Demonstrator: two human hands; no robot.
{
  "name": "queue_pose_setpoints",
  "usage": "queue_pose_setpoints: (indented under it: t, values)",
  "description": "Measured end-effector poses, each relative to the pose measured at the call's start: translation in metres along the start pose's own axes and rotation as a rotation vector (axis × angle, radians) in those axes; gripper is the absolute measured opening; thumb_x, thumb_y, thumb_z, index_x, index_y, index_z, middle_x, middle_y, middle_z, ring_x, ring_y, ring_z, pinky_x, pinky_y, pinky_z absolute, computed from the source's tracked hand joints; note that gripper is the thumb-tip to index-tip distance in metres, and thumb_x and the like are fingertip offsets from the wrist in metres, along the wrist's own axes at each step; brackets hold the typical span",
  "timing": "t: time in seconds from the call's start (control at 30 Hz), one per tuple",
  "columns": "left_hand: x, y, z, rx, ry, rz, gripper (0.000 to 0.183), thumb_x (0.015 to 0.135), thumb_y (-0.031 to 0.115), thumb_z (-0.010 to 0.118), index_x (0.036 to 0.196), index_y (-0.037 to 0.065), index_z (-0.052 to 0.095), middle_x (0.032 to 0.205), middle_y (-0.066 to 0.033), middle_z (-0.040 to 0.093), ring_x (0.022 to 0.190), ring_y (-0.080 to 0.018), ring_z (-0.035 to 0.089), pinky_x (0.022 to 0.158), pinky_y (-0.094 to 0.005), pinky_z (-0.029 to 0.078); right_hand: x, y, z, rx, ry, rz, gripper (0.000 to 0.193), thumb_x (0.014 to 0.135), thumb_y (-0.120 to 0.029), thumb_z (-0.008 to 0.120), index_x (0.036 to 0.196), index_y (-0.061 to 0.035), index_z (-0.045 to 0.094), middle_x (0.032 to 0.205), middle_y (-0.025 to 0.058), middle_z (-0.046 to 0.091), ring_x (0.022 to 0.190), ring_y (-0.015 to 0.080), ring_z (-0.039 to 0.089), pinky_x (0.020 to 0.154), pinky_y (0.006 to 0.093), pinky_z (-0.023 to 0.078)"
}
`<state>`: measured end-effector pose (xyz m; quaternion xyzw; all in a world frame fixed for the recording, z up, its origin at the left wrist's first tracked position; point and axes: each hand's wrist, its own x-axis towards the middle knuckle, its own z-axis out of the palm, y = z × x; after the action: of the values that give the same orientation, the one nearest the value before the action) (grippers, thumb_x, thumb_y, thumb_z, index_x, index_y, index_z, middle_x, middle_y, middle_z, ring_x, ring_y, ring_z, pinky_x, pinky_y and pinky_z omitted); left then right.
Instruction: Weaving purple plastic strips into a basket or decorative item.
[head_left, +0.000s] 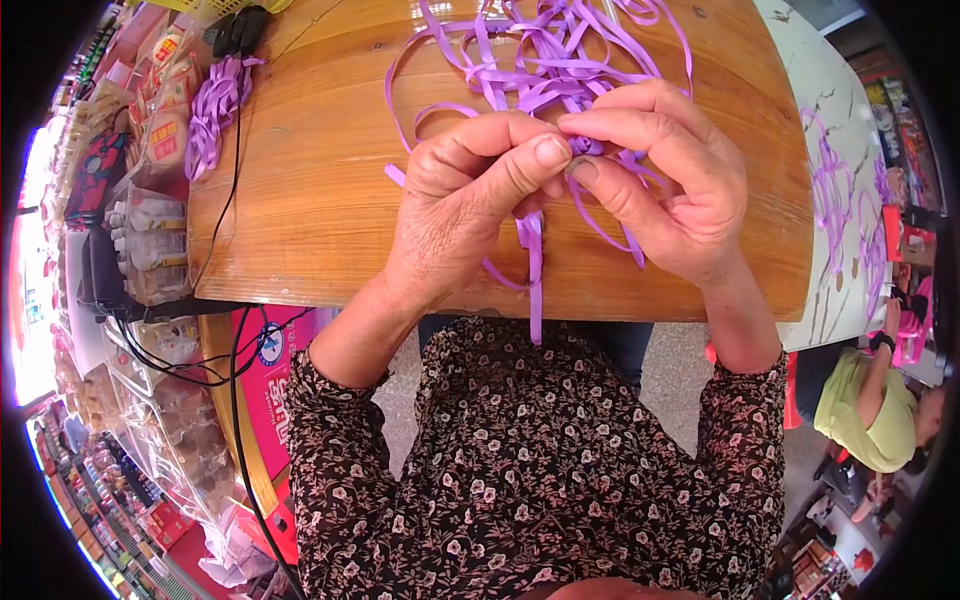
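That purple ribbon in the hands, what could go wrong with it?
1. The left hand and right hand pinch the purple ribbon only with fingertips, so the small fold between them might slip loose.
2. The loose ribbon pile behind is tangled, so a pull could tighten it into knots.
3. A ribbon tail hangs over the table edge, where it might snag on the flowery blouse.

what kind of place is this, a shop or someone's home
Most likely a small shop or market stall. Packaged goods are stacked along the left of the wooden table, more stocked shelves show below, and another person sits nearby. Both hands work purple ribbon.
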<state>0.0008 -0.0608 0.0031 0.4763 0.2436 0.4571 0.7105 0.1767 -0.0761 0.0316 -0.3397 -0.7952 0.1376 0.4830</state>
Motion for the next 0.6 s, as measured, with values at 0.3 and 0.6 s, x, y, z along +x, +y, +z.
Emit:
queue_pose_setpoints:
  t: [0.3,0.6]
  values:
    - [0.001,0.002,0.001,0.197,-0.033,0.084,0.01,0.089,0.009,0.059,0.088,0.0,0.064,0.075,0.0003,0.06,0.068,-0.0038,0.052,0.061,-0.0183,0.043,-0.008,0.003,-0.002,-0.061,-0.003,-0.072,0.024,0.069,0.006,0.07,0.092,0.004,0.064,0.082,0.0114,0.06,0.07,0.0174,0.059,0.059,0.0246,0.047]
    - [-0.002,-0.004,0.002,0.133,-0.024,0.14,0.007,0.087,0.004,0.06,0.092,-0.001,0.063,0.084,-0.0007,0.061,0.075,-0.0047,0.054,0.066,-0.0186,0.044,-0.008,0.011,-0.004,0.047,-0.038,0.005,0.024,0.069,0.008,0.069,0.092,0.0033,0.064,0.085,0.0107,0.061,0.071,0.0159,0.059,0.059,0.0233,0.045]
